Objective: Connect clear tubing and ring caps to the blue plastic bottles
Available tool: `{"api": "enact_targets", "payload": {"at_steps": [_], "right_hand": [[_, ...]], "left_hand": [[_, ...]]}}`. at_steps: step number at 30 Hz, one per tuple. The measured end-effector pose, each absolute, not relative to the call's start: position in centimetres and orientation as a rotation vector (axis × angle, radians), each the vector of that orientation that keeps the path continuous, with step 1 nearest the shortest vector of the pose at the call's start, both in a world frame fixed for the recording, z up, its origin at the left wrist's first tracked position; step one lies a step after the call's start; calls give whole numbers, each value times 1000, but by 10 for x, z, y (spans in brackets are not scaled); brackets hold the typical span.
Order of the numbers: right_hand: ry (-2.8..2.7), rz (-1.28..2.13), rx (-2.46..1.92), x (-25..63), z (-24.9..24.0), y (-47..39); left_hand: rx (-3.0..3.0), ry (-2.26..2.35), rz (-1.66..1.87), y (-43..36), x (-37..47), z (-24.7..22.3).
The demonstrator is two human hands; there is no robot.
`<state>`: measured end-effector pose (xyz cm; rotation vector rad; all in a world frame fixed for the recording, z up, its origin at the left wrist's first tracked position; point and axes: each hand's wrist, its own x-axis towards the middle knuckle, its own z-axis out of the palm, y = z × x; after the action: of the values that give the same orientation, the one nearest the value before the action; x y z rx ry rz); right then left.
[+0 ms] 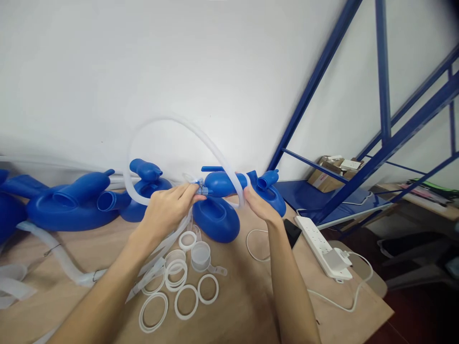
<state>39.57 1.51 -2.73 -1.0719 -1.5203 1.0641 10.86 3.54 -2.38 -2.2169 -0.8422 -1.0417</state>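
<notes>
Blue bottle [221, 185], near the centre, its held section's long axis running nine to three o'clock, narrow spout toward nine. Nearest, at seven o'clock, white rings [175, 287] lie loose, unfitted. Beyond, the left hand [170, 203] pinches a clear connector [202, 190] at that spout; the right hand [260, 203] grips the three o'clock end. Whether the connector is fully seated, I cannot tell. Toward nine, more bottles [73, 212] lie untouched.

1 white power strip [315, 244] lies near a cardboard box [323, 180] and blue frame [383, 71].
</notes>
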Motion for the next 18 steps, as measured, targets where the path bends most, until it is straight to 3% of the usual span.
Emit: {"api": "enact_targets", "payload": {"at_steps": [4, 9, 18], "right_hand": [[-1896, 938, -1280, 410, -47, 27], [-1902, 851, -1340, 420, -79, 47], [-1968, 953, -1291, 416, -94, 55]], "left_hand": [[-2387, -1109, -1040, 42, 127, -39], [-2682, -1542, -1035, 47, 158, -51], [-2950, -1702, -1228, 65, 187, -64]]}}
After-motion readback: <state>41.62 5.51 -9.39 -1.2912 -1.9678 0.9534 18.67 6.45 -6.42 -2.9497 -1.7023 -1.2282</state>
